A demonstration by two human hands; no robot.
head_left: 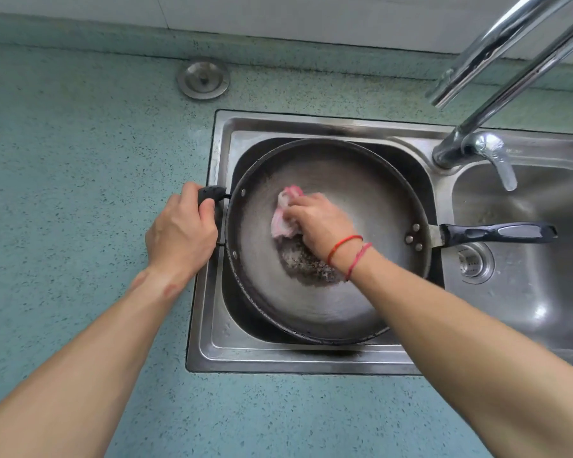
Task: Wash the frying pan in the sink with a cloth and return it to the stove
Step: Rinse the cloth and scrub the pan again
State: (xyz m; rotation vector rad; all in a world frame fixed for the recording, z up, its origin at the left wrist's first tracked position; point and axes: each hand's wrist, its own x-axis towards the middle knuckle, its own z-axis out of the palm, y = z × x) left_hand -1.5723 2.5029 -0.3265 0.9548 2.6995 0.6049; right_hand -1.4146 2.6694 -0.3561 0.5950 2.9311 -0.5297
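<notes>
Steel frying pan (328, 292) tilted in the sink's (212, 325) left basin.
Right hand (321, 223) clenches a pink cloth (283, 219) against its inside; left hand (182, 229) grips the small black helper handle (212, 193) at its left rim, above the speckled green desk (80, 143).

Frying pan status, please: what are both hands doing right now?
Left hand gripping helper handle. Right hand pressing pink cloth into frying pan, pan in left sink basin. Residue patch remains. Nothing blocking.
</notes>
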